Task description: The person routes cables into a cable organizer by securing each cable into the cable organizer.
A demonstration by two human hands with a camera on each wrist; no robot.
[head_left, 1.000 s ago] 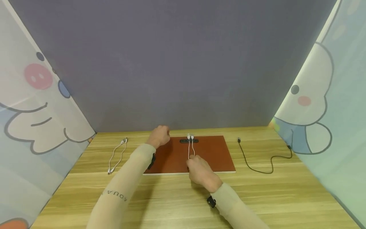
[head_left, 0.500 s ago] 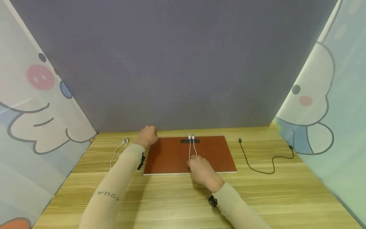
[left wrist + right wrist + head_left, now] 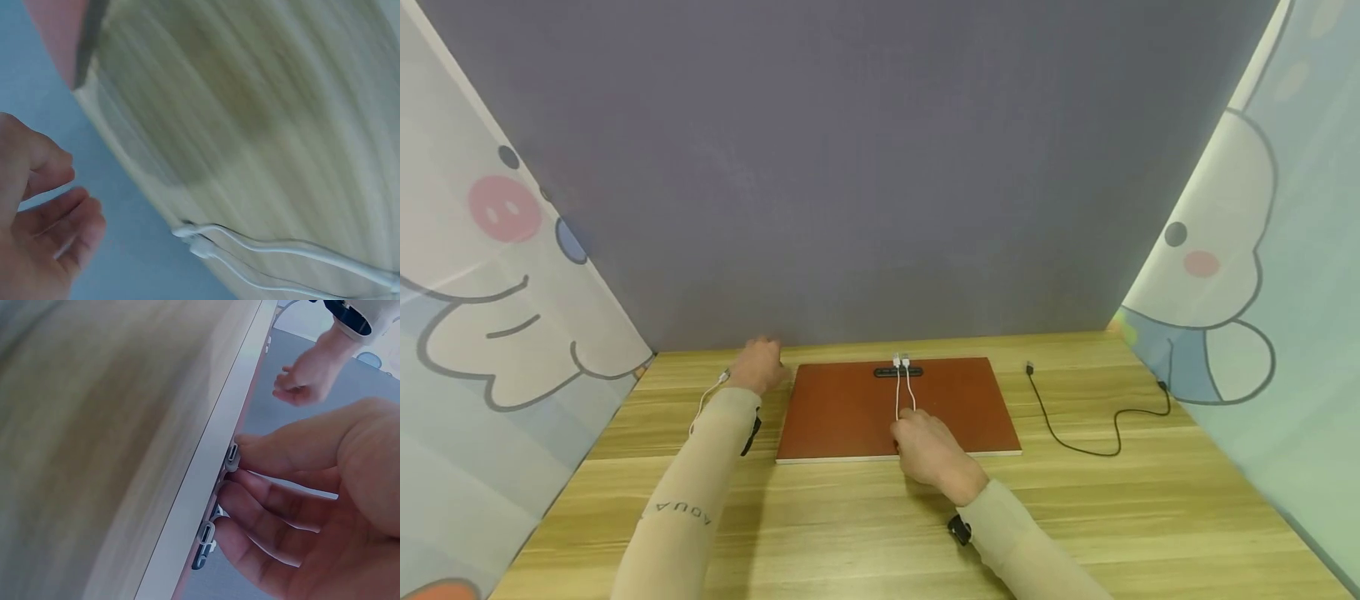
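In the head view my right hand (image 3: 928,446) is at the front of a red-brown board (image 3: 835,412). Its thumb and fingers pinch the lower end of a white charging cable (image 3: 898,392); the right wrist view shows that connector (image 3: 232,457) at the thumb. A second connector (image 3: 206,533) lies by the other fingers. The upper USB plugs of the two white cables rest across a black strip (image 3: 887,372) on the board. My left hand (image 3: 758,365) hovers left of the board, fingers bent loosely around nothing, near another pair of white cables (image 3: 275,251).
A black USB cable (image 3: 1086,450) lies curved on the wooden table (image 3: 842,533), right of the board. A grey panel (image 3: 880,167) rises behind the table. Cartoon-printed curtains (image 3: 467,333) stand at both sides.
My left hand has moved left, from above the board's left back corner to the white cables on the left, and its fingers have loosened. The right hand has stayed nearly still.
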